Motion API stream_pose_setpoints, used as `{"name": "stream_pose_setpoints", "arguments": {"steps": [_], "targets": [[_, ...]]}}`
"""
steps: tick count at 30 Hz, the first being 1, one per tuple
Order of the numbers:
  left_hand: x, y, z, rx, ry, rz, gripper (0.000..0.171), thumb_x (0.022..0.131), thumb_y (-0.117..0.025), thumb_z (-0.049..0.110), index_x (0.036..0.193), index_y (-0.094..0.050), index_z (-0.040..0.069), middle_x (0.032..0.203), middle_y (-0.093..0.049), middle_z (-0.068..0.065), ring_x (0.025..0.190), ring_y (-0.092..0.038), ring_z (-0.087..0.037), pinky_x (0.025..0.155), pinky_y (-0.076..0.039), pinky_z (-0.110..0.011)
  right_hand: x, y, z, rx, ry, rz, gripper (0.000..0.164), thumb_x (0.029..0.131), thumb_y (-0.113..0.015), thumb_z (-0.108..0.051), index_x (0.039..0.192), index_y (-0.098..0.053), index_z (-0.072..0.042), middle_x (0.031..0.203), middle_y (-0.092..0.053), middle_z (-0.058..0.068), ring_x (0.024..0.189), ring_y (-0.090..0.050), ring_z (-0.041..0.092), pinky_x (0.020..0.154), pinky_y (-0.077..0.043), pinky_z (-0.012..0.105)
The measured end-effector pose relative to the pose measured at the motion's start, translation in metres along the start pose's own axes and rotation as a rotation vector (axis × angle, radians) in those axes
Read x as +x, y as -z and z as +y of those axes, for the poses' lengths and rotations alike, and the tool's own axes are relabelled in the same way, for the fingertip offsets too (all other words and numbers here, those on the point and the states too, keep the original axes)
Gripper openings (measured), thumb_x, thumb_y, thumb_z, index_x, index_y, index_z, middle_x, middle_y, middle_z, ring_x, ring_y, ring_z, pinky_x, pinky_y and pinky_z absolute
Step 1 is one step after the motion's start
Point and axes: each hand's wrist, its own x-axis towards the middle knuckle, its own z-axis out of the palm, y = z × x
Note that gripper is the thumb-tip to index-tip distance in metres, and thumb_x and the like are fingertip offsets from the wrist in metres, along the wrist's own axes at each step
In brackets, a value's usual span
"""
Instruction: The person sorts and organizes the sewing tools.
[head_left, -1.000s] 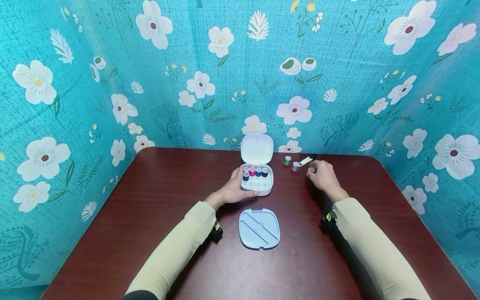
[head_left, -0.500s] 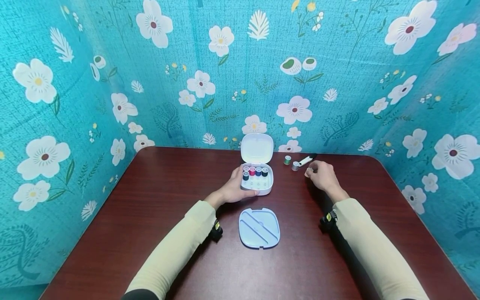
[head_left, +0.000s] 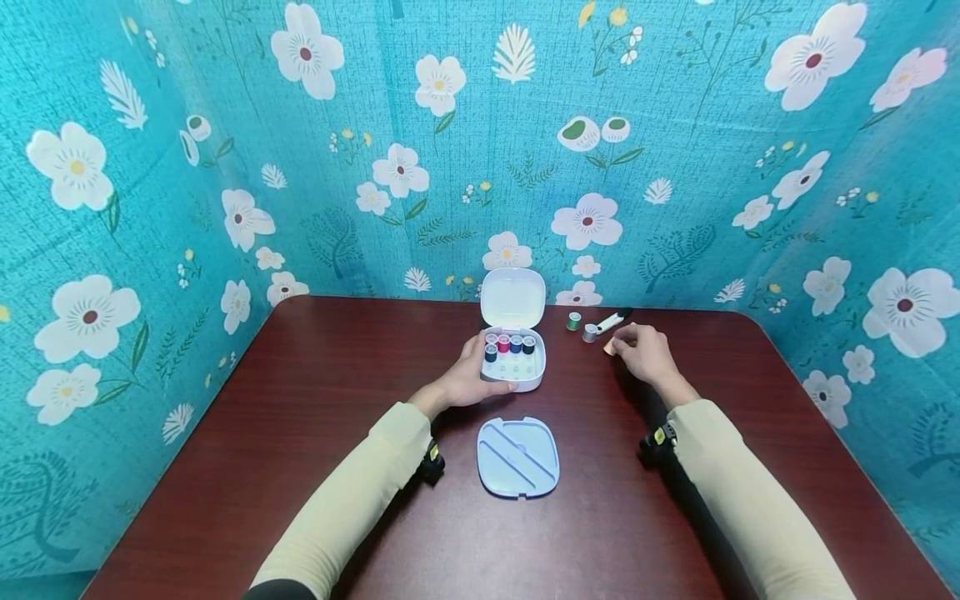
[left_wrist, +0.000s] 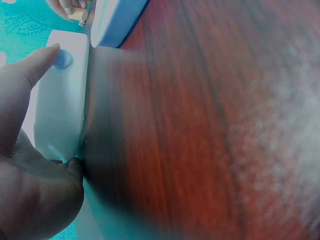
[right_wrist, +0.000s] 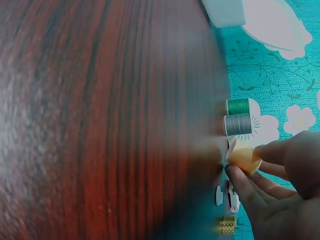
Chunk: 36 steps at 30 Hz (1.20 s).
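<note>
A white sewing box [head_left: 531,382] stands at the back middle of the table, its hinged lid [head_left: 513,297] raised. Several thread spools, including a red one [head_left: 504,343], stand in its back rows; small pegs show in front of them. My left hand [head_left: 468,377] grips the box's left front corner, thumb along the front wall near a round blue button [left_wrist: 63,59]. To the right, my right hand [head_left: 649,352] pinches a pale orange thread spool [right_wrist: 244,159] between thumb and fingers, tilted and close over the table. A grey spool [right_wrist: 237,124] and a green spool [right_wrist: 238,106] stand just beyond.
A light blue tray panel [head_left: 517,458] lies flat in front of the box. Near the right hand are a slim white item [head_left: 611,322], small white pieces [right_wrist: 233,201] and a gold thimble [right_wrist: 228,225]. A floral curtain [head_left: 450,167] hangs behind the table.
My right fingers have brought the pale orange spool slightly left and tilted it, so more of it shows. The left hand and the box stay where they were.
</note>
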Motion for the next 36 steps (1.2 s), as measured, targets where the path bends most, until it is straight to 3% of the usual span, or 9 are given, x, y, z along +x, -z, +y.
{"name": "stream_pose_setpoints", "arguments": {"steps": [3, 8, 14, 24, 31, 36], "targets": [[0.0, 0.0, -0.001, -0.005, -0.004, 0.0, 0.117, 0.072, -0.076, 0.05, 0.151, 0.004, 0.018, 0.151, -0.009, -0.008, 0.131, -0.026, -0.022, 0.107, -0.028, -0.039, -0.001, -0.001, -0.002, 0.06, -0.014, -0.023, 0.025, 0.093, -0.057, -0.013, 0.111, -0.065, 0.002, 0.115, -0.061, 0.023, 0.098, -0.058, 0.033, 0.077, -0.046, 0.043], [0.0, 0.0, -0.001, -0.003, -0.005, 0.002, 0.117, 0.072, -0.076, 0.05, 0.151, 0.004, 0.018, 0.151, -0.009, -0.008, 0.131, -0.026, -0.021, 0.107, -0.028, -0.037, -0.003, -0.004, -0.003, 0.16, -0.059, -0.057, 0.026, 0.093, -0.058, -0.014, 0.113, -0.065, 0.0, 0.102, -0.066, 0.017, 0.091, -0.059, 0.024, 0.073, -0.044, 0.032], [0.0, 0.0, -0.001, -0.01, -0.014, 0.004, 0.116, 0.072, -0.076, 0.05, 0.151, 0.002, 0.018, 0.151, -0.01, -0.008, 0.131, -0.026, -0.022, 0.107, -0.028, -0.038, -0.005, -0.007, -0.008, 0.3, -0.045, -0.089, 0.027, 0.094, -0.056, -0.011, 0.115, -0.063, 0.004, 0.103, -0.065, 0.02, 0.085, -0.064, 0.02, 0.066, -0.048, 0.021], [0.0, 0.001, 0.001, -0.009, -0.012, 0.002, 0.117, 0.072, -0.076, 0.049, 0.151, 0.004, 0.015, 0.152, -0.009, -0.008, 0.132, -0.025, -0.021, 0.108, -0.027, -0.037, -0.007, -0.007, -0.025, 0.462, -0.042, -0.158, 0.032, 0.096, -0.054, -0.01, 0.122, -0.056, 0.008, 0.118, -0.057, 0.024, 0.097, -0.064, 0.03, 0.083, -0.05, 0.039], [0.0, 0.001, 0.0, -0.007, -0.018, 0.005, 0.117, 0.072, -0.077, 0.049, 0.151, 0.002, 0.014, 0.151, -0.01, -0.008, 0.131, -0.026, -0.022, 0.107, -0.028, -0.038, -0.008, -0.008, -0.033, 0.504, -0.023, -0.181, 0.035, 0.095, -0.054, -0.009, 0.123, -0.054, 0.012, 0.119, -0.056, 0.027, 0.098, -0.064, 0.032, 0.083, -0.05, 0.034], [0.0, -0.001, 0.0, -0.008, -0.019, 0.01, 0.116, 0.072, -0.077, 0.049, 0.151, 0.0, 0.013, 0.15, -0.011, -0.009, 0.13, -0.027, -0.022, 0.107, -0.028, -0.039, -0.008, -0.013, -0.037, 0.539, -0.027, -0.198, 0.034, 0.095, -0.055, -0.009, 0.122, -0.054, 0.011, 0.123, -0.054, 0.026, 0.099, -0.063, 0.034, 0.085, -0.048, 0.039]]}}
